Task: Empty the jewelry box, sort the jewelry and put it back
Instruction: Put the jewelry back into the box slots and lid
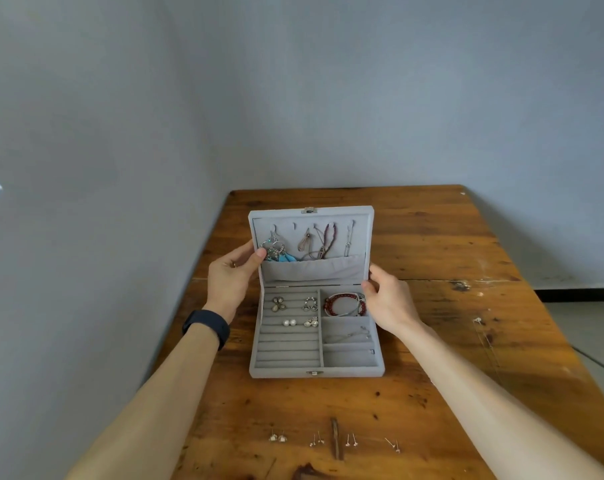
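The jewelry box [283,372] stands open on the wooden worktop [432,393], between the two hands. The left hand [231,275] grasps the left edge of the upright lid [314,271], with its thumb on the inner face and its fingers behind. The right hand [387,299] grasps the lid's right edge low down, near the hinge.

Just right of the left thumb, turquoise drop earrings [276,251] hang inside the lid. Necklaces [323,239] hang further right, above the lid's pocket. Immediately left of the right hand, a red bead bracelet [342,303] lies in the box's upper right compartment. Below that hand, a thin chain [349,336] lies in the middle compartment. Pearl studs [289,322] and other earrings sit in the ring rolls below the left hand.

A dark wristband [207,325] is on the left wrist. Well behind both hands, between the forearms at the worktop's near edge, four pairs of stud earrings [317,439] lie in a row.
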Demonstrator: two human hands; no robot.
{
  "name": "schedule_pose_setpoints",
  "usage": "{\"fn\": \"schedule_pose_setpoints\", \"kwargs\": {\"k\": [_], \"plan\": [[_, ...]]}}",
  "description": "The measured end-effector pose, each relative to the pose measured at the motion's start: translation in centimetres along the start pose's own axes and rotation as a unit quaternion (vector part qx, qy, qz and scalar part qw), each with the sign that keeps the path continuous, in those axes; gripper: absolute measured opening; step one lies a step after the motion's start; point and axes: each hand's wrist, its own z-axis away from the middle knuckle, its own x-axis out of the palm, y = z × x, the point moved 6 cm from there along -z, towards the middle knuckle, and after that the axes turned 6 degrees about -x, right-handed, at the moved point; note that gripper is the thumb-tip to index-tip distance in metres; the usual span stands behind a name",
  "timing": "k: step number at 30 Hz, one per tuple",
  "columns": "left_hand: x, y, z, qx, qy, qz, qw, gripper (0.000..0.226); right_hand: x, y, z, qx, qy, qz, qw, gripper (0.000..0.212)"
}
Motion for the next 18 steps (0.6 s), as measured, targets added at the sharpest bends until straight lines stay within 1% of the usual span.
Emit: {"fn": "schedule_pose_setpoints", "kwargs": {"k": [4, 8, 12, 15, 18], "plan": [[0.5, 0.6, -0.3, -0.003, -0.014, -0.049, 0.999, 0.044, 0.2, 0.2, 0.0, 0.017, -0.007, 0.007, 1.000, 0.042], [1.2, 0.8, -0.7, -0.019, -0.037, -0.088, 0.995, 0.047, 0.0, 0.0, 0.7, 0.017, -0.009, 0.001, 1.000, 0.046], [0.9, 0.8, -0.2, -0.025, -0.024, -0.154, 0.987, 0.058, -0.6, -0.6, 2.0, 0.016, 0.002, 0.017, 1.000, 0.048], [-0.1, 0.7, 2.4, -0.014, 0.001, -0.177, 0.984, 0.059, -1.2, -2.4, 4.6, -0.046, 0.045, 0.061, 0.996, 0.041], [-1.7, -0.2, 7.1, 0.030, 0.018, -0.197, 0.980, 0.048, -0.9, -4.6, 9.1, -0.138, 0.086, 0.110, 0.980, 0.037]]}}
